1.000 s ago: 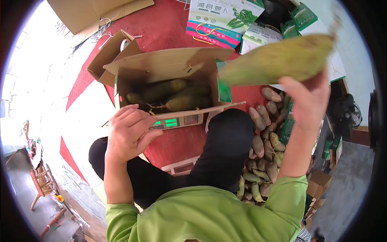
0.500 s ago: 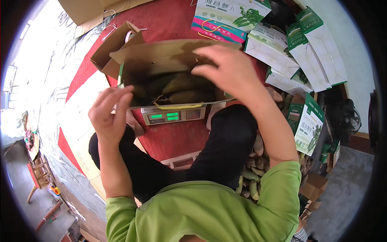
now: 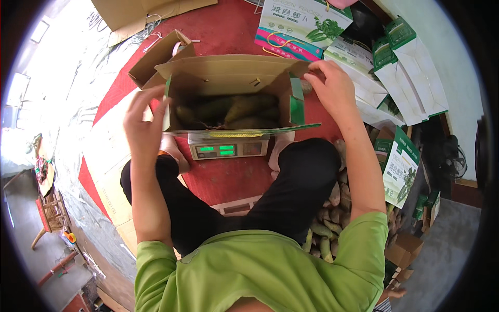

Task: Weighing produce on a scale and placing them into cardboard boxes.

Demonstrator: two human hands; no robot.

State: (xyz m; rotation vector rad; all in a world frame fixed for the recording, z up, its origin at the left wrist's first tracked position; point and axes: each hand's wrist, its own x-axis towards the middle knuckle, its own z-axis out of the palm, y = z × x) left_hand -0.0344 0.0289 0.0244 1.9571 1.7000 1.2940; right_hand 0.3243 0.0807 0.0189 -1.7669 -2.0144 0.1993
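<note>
An open cardboard box [image 3: 234, 66] with a green outside stands in front of me on a digital scale [image 3: 227, 150] with lit green digits. Several green radishes [image 3: 244, 108] lie inside it, and a yellow cord handle [image 3: 235, 135] shows along its near edge. My left hand [image 3: 144, 114], smeared by motion, is beside the box's left side flap, its thumb and forefinger apart. At the far right corner my right hand [image 3: 332, 86] has thumb and forefinger curled at the end of the raised lid flap.
A smaller open carton [image 3: 158, 60] with a tape roll sits behind left. Printed radish boxes [image 3: 304, 21] and white-green cartons [image 3: 410, 75] stand at the far right. Loose radishes [image 3: 327, 223] are heaped by my right leg. Flat cardboard [image 3: 106, 161] lies at left.
My right hand has moved right, from over the box's inside to its far right corner. The left hand has risen slightly along the left side. The right side flap now shows.
</note>
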